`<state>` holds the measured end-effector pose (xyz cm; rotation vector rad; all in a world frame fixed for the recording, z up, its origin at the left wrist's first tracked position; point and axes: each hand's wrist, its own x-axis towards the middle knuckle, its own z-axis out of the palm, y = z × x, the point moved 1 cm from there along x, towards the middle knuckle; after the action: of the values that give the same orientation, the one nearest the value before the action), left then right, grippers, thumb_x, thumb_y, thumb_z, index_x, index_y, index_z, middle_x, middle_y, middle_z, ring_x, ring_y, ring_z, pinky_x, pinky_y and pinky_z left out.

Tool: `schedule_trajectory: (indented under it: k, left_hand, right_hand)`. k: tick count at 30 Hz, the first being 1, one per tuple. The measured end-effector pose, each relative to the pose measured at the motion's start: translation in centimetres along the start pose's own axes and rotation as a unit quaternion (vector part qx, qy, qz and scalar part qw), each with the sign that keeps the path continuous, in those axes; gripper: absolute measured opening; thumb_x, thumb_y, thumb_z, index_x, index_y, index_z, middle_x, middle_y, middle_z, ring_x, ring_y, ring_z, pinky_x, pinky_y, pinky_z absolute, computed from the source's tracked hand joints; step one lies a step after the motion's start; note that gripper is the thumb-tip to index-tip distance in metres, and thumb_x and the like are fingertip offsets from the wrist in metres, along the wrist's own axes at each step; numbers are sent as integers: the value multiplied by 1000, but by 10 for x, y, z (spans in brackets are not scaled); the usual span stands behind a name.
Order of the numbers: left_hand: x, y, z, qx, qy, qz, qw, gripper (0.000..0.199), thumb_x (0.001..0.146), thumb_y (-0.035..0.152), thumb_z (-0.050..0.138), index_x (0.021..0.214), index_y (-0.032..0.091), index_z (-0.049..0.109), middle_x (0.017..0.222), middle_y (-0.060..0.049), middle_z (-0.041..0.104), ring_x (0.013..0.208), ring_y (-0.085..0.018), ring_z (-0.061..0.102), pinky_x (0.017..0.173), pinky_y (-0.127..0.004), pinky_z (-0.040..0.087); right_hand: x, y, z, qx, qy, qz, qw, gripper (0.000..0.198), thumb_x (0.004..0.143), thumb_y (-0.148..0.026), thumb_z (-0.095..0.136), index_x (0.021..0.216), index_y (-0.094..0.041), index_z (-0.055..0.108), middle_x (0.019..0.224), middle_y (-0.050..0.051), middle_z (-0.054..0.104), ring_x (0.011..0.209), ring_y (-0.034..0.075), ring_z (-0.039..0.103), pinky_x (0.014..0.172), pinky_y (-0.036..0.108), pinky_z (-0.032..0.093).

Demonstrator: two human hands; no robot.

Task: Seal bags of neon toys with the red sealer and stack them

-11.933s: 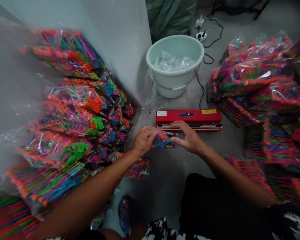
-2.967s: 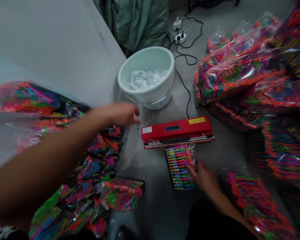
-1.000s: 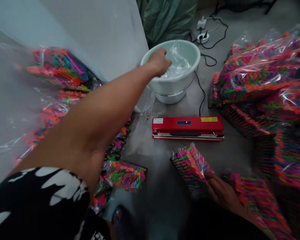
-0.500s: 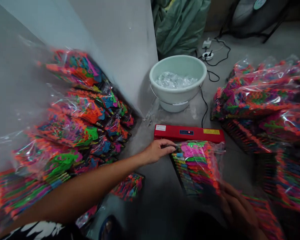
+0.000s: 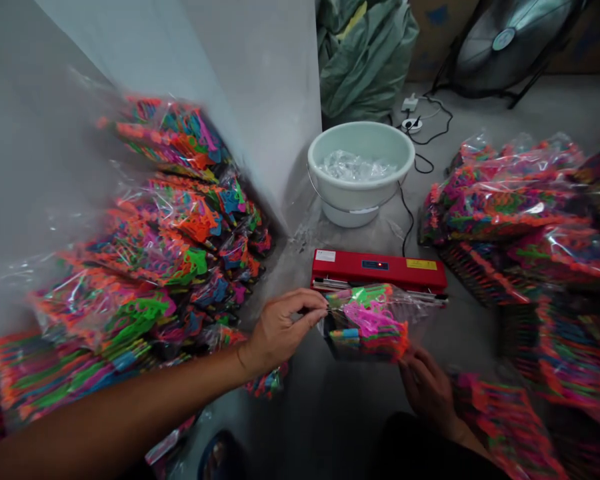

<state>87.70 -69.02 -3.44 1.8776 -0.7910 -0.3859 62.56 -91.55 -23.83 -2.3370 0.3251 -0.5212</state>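
1. Left hand (image 5: 280, 330), back from the pale bucket (image 5: 361, 167) at 12 o'clock, now pinching the clear bag's mouth.
2. Right hand (image 5: 427, 390) at 5 o'clock, gripping the bundle of bright plastic pieces (image 5: 367, 327) from beneath; fingers partly hidden.
3. Bundle lifted off the floor, now touching the red sealer (image 5: 379, 270); bagging seemingly begun.
4. Packed heaps (image 5: 150, 247) at 9 o'clock.

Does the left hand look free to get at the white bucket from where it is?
Probably yes. The left hand pinches the edge of the packet, and only bare floor and the red sealer's end lie toward the bucket.
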Motion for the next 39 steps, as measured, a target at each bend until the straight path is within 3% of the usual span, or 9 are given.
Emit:
schedule_trajectory:
  k: [8, 11, 15, 19, 22, 29, 33, 36, 39]
  left_hand:
    - [-27, -26, 22, -57, -107, -84, 989, 17, 104, 34, 55, 98, 23, 67, 126, -6, 75, 129, -23, 65, 115, -41, 49]
    - [-34, -39, 35, -83, -155, -113, 978, 18, 105, 35, 53, 102, 22, 65, 127, -8, 75, 127, -23, 67, 113, -40, 50]
    - [-35, -55, 43, -92, -184, -129, 970, 21, 105, 39, 53, 102, 21, 63, 127, -9, 75, 131, -24, 65, 115, -41, 48]
    - [-31, -69, 40, -112, -188, -146, 965, 22, 104, 42, 55, 98, 21, 60, 127, -10, 74, 132, -25, 64, 114, -42, 48]
    - [-27, -82, 36, -101, -162, -156, 969, 22, 102, 42, 58, 98, 20, 61, 121, -10, 76, 125, -25, 68, 108, -39, 51]
    - [-19, -110, 38, -73, -85, -186, 976, 24, 94, 42, 68, 100, 19, 70, 104, -7, 77, 100, -21, 71, 92, -32, 53]
    - [-8, -120, 46, -103, -30, -209, 972, 24, 85, 39, 77, 95, 19, 69, 91, -4, 75, 87, -18, 70, 81, -28, 52]
    - [2, -134, 56, -149, -28, -225, 963, 29, 80, 36, 81, 100, 19, 68, 87, -3, 75, 84, -18, 71, 80, -27, 52]
    - [7, -158, 78, -205, -41, -278, 938, 38, 74, 32, 84, 104, 19, 65, 81, -4, 77, 79, -19, 73, 79, -29, 52]
  right_hand:
    - [14, -13, -4, 160, -115, 102, 975, 32, 104, -43, 52, 93, -21, 73, 153, 15, 56, 137, 32, 59, 111, 47, 53]
    - [27, -12, -4, 269, -87, 178, 943, 42, 100, -56, 57, 126, -23, 61, 161, 18, 46, 134, 29, 61, 102, 43, 57]
    - [49, -15, -2, 274, -132, 163, 939, 81, 91, -61, 70, 156, -26, 38, 166, 19, 37, 138, 28, 56, 104, 42, 55]
    - [61, -13, 2, 250, -142, 120, 950, 32, 99, -51, 63, 112, -23, 70, 139, 13, 64, 124, 26, 64, 100, 39, 55]
    - [63, -9, 4, 265, -114, 114, 951, 26, 103, -44, 60, 91, -24, 71, 120, 10, 72, 112, 24, 68, 100, 39, 53]
    - [69, -16, 9, 359, -88, 123, 921, 27, 104, -40, 59, 82, -23, 60, 154, 9, 56, 131, 27, 62, 112, 44, 45]
    - [71, -15, 14, 344, -88, 180, 917, 32, 104, -44, 54, 79, -24, 52, 114, 6, 76, 108, 23, 68, 96, 37, 49]
    - [74, -5, 16, 264, -70, 220, 937, 37, 101, -48, 55, 73, -24, 48, 74, -1, 64, 73, 17, 59, 71, 29, 44]
    - [79, 16, 22, 215, -63, 252, 941, 42, 96, -53, 57, 67, -24, 48, 62, -4, 51, 62, 15, 47, 61, 28, 35]
